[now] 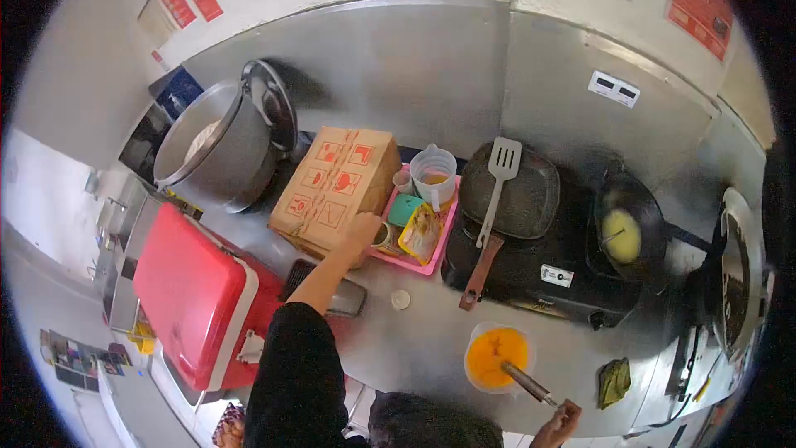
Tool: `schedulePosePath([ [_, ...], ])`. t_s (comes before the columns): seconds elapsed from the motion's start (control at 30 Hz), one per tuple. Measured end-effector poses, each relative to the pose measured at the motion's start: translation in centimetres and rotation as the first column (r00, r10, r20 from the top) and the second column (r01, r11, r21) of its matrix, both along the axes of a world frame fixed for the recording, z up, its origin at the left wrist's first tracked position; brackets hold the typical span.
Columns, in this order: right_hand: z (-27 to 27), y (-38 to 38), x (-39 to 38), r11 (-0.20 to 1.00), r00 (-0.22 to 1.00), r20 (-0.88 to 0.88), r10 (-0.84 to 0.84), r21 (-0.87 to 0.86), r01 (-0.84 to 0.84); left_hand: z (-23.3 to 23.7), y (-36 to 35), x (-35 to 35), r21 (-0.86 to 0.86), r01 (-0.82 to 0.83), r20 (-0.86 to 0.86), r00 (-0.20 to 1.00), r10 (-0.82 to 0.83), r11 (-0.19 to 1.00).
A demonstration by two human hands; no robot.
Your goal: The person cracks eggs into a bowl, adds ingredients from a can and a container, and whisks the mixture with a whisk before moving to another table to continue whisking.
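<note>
My left hand point(363, 231) reaches over the left edge of the pink tray point(427, 269), beside the cardboard box point(332, 187). Its fingertips are hidden next to a small round container point(382, 237), so I cannot tell whether they grip it. In the tray stand a clear measuring jug point(433, 170), a teal container point(404, 209) and a yellow-edged pack point(421, 234). At the lower right, my right hand point(560, 423) has loosely bent fingers close to the end of a whisk-like handle point(527, 382). That handle leans from a bowl of orange-yellow liquid point(491, 357), seemingly beaten egg.
A black stove point(539, 282) carries a square pan point(522, 191) with a slotted spatula point(502, 166) across it, and a wok point(634, 199) holding yellow food. A large pot point(207, 149) and red cooler point(195, 290) stand left. A white lid point(400, 299) and folded green cloth point(613, 382) lie on the counter.
</note>
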State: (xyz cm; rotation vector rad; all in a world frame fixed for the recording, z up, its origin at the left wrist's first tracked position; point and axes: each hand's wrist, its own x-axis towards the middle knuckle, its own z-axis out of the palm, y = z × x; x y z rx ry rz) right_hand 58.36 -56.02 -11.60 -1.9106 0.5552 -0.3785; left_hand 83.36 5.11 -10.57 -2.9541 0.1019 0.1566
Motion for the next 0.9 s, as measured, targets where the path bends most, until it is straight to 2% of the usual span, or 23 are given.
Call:
schedulePosePath([
  [0.03, 2.4, 0.4, 0.3, 1.0, 1.0, 0.011, 0.014, -0.003, -0.014, 1.2, -0.3, -0.9, -0.015, -0.025, -0.046, 0.999, 0.024, 1.0],
  [0.1, 10.1, 2.9, 1.2, 0.87, 0.975, 0.215, 0.052, -0.489, 0.061, 4.1, -1.6, -2.5, -0.037, -0.059, -0.019, 0.998, 0.058, 0.998],
  [0.13, 12.6, 4.5, 1.7, 0.862, 0.951, 0.27, 0.15, -0.507, 0.008, 5.7, -2.7, -3.5, -0.057, -0.079, -0.007, 0.997, 0.079, 0.995],
  [0.17, 7.5, 3.3, 1.9, 0.991, 0.899, 0.417, 0.131, -0.03, -0.131, 7.6, -3.8, -4.6, -0.063, -0.082, -0.01, 0.997, 0.081, 0.995],
  [0.2, 7.1, 6.4, 2.9, 0.969, 0.786, 0.586, 0.199, 0.002, -0.248, 9.9, -4.9, -6.0, -0.069, -0.092, -0.002, 0.996, 0.093, 0.993],
  [0.23, 12.4, 11.2, 4.0, 0.885, 0.774, 0.434, 0.461, -0.291, -0.364, 12.3, -6.2, -7.4, -0.073, -0.103, 0.008, 0.995, 0.104, 0.992],
  [0.27, 14.9, 13.9, 5.3, 0.717, 0.669, 0.296, 0.682, -0.448, -0.533, 14.8, -7.8, -9.1, -0.076, -0.106, 0.008, 0.994, 0.107, 0.991],
  [0.3, 16.6, 16.7, 6.8, 0.537, 0.535, 0.144, 0.832, -0.453, -0.712, 17.4, -9.7, -10.9, -0.014, -0.017, -0.001, 1.0, 0.017, 1.0],
  [0.33, 17.2, 20.0, 8.4, 0.45, 0.418, 0.175, 0.891, -0.441, -0.776, 19.8, -11.7, -12.8, 0.045, 0.069, -0.013, 0.998, -0.068, 0.997],
  [0.4, 18.1, 24.3, 9.6, 0.349, 0.303, 0.175, 0.937, -0.526, -0.775, 23.4, -15.4, -16.8, -0.004, 0.166, -0.092, 0.982, -0.166, 0.986],
  [0.43, 17.6, 24.9, 9.8, 0.338, 0.29, 0.175, 0.941, -0.53, -0.778, 23.4, -16.6, -18.7, -0.077, 0.208, -0.044, 0.976, -0.211, 0.975],
  [0.5, 16.8, 25.6, 9.6, 0.227, 0.142, 0.232, 0.962, -0.398, -0.889, 25.1, -19.6, -21.6, -0.061, 0.303, -0.018, 0.952, -0.304, 0.951],
  [0.53, 16.5, 25.0, 8.7, 0.189, 0.144, 0.175, 0.974, -0.275, -0.943, 25.6, -20.3, -22.4, -0.083, 0.272, -0.011, 0.962, -0.274, 0.959],
  [0.57, 15.9, 24.2, 7.9, 0.139, 0.102, 0.14, 0.985, -0.282, -0.949, 25.9, -20.9, -23.1, -0.115, 0.315, 0.044, 0.949, -0.312, 0.942],
  [0.63, 13.6, 22.4, 6.4, 0.258, 0.164, 0.355, 0.92, -0.233, -0.938, 26.1, -23.0, -24.9, -0.19, 0.32, 0.115, 0.946, -0.303, 0.928],
  [0.67, 12.9, 21.9, 5.9, 0.372, 0.172, 0.505, 0.845, -0.327, -0.869, 26.3, -24.3, -25.4, -0.167, 0.361, 0.243, 0.917, -0.316, 0.918],
  [0.7, 12.9, 22.0, 4.9, 0.333, 0.148, 0.471, 0.87, -0.338, -0.88, 26.3, -25.4, -25.9, -0.135, 0.397, 0.365, 0.872, -0.327, 0.908],
  [0.73, 13.0, 22.8, 3.5, 0.418, 0.333, 0.651, 0.682, 0.026, -0.908, 26.1, -26.4, -26.3, -0.169, 0.375, 0.375, 0.88, -0.292, 0.912],
  [0.77, 13.1, 23.6, 2.3, 0.4, 0.553, 0.708, 0.439, 0.398, -0.826, 26.0, -27.0, -26.5, -0.17, 0.406, 0.48, 0.83, -0.285, 0.898],
  [0.8, 13.1, 23.8, 1.6, 0.271, 0.759, 0.626, 0.178, 0.711, -0.649, 26.1, -27.3, -26.8, -0.156, 0.44, 0.579, 0.766, -0.279, 0.884],
  [0.83, 12.2, 22.1, 2.3, 0.278, 0.755, 0.627, 0.191, 0.703, -0.654, 26.5, -27.3, -27.2, -0.167, 0.437, 0.587, 0.764, -0.267, 0.884],
  [0.87, 10.8, 19.4, 4.2, 0.593, 0.576, 0.646, 0.502, 0.228, -0.772, 27.1, -27.1, -27.5, -0.161, 0.478, 0.575, 0.756, -0.311, 0.863],
  [0.9, 10.7, 18.0, 5.3, 0.617, 0.448, 0.454, 0.77, -0.35, -0.705, 27.4, -27.0, -27.8, -0.151, 0.521, 0.565, 0.743, -0.359, 0.84],
])
